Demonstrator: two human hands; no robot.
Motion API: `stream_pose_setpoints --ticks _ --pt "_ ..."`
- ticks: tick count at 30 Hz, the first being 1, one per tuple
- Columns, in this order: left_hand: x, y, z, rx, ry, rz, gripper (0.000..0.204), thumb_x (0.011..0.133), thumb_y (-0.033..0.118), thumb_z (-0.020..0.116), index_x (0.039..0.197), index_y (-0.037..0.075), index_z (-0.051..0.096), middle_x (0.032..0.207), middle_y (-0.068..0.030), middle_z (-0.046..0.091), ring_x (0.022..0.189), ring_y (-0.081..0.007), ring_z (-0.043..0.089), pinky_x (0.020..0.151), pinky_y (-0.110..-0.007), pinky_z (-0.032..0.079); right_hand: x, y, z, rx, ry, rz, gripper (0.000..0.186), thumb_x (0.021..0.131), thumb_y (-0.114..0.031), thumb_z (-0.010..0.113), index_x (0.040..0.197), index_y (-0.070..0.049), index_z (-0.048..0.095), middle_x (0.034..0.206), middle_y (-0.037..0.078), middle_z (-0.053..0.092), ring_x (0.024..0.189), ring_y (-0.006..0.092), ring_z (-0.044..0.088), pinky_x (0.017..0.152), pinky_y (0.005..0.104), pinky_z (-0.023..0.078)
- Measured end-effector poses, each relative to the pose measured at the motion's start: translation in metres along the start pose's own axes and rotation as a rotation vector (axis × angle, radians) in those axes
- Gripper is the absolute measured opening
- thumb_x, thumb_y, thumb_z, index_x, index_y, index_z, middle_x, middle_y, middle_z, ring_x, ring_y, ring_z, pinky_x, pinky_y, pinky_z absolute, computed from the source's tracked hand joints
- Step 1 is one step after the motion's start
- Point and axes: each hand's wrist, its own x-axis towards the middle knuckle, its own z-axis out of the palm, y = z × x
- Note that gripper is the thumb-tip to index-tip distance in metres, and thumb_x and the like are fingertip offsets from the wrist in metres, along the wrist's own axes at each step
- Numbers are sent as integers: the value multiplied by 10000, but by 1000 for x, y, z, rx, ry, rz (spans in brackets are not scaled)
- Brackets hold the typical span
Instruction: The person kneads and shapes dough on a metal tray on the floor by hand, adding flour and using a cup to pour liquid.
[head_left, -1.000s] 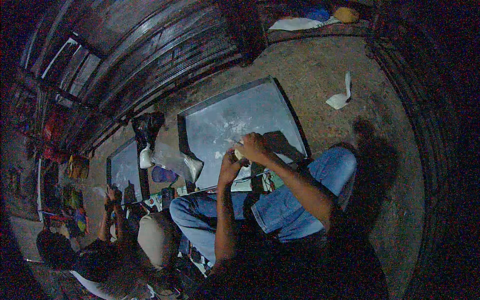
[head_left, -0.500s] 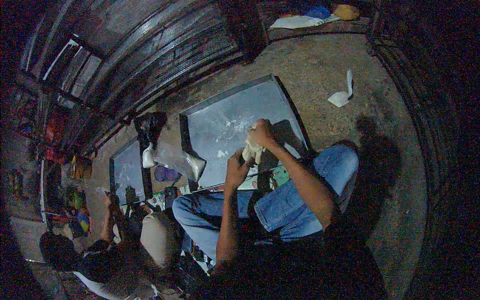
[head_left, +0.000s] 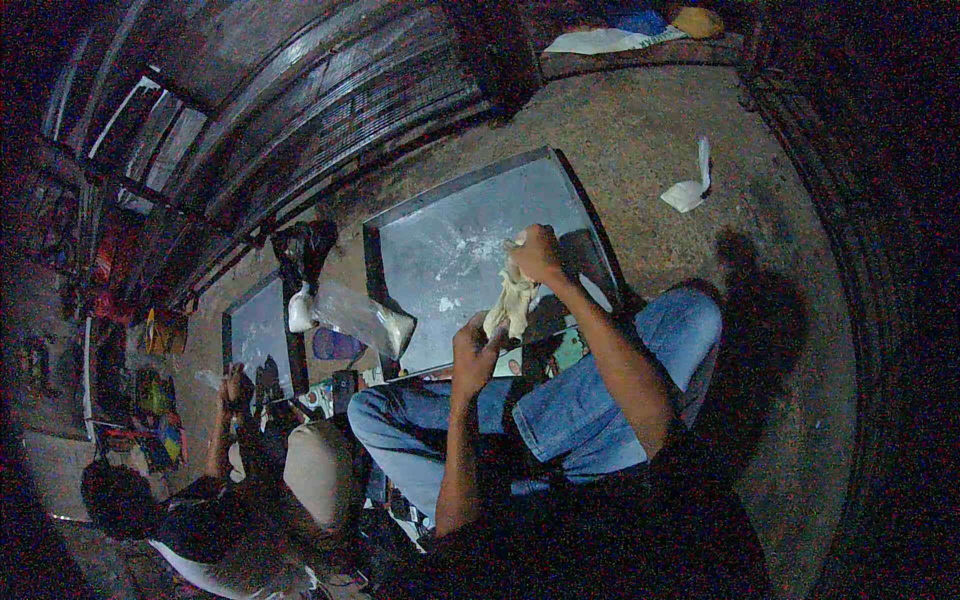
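A lump of pale dough (head_left: 512,303) is stretched between my two hands, above the near part of a large metal tray (head_left: 420,240). My left hand (head_left: 474,355) grips its lower end, close to the tray's near edge. Higher up and to the right, my right hand (head_left: 536,256) is closed on the upper end. The dough looks uneven and torn along its length. White flour (head_left: 480,245) is scattered over the tray floor beyond my hands.
Left of the tray lie a clear plastic bag (head_left: 365,318) with white powder and a black bag (head_left: 303,248). A second tray (head_left: 258,330) stands before a co-worker (head_left: 190,520) at my left. A small white bag (head_left: 686,194) lies on the floor at right.
My hands have moved apart, the left one lower and the right one slightly to the right. The dough between them is longer. The co-worker's hands have shifted slightly.
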Motion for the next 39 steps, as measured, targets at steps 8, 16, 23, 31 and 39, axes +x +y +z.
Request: stream_pose_setpoints --ticks 8,16,23,31,39 --pt "-15 -2 -11 -12 12 -260 248 910 158 597 1055 -44 604 936 -87 663 798 -145 632 714 -285 504 9 9 -8 -47 -126 108 705 635 -650 724 587 33 553 597 165 602 536 299 593 536 413 469" --pt "-9 -36 -17 -251 53 -173 292 908 166 600 1094 -58 608 962 -92 664 833 -140 631 770 -289 506 5 4 -25 292 -502 -130 733 895 -607 355 1353 -34 347 1328 235 395 1216 358 407 1014 443 324" --pt "8 -75 -14 -313 161 -66 448 951 340 504 1207 -25 541 1057 -116 640 922 -179 623 821 -333 498 -21 -27 -33 996 -837 205 577 964 -370 442 1466 -159 253 1539 84 159 1390 286 216 1120 400 198" --pt "35 -39 -5 -1022 254 -81 476 976 429 399 1218 34 509 1044 -70 611 945 -208 591 888 -358 456 -96 -71 -27 220 -563 -653 639 944 -216 477 1458 -37 141 1339 249 451 1188 365 501 965 400 412" --pt "37 -89 -30 -1051 351 -70 377 943 284 530 1209 17 510 1050 -84 608 881 -191 615 775 -330 507 -102 -102 -44 646 -403 -409 281 851 -104 588 1112 -3 561 1125 144 584 994 249 601 823 327 491"
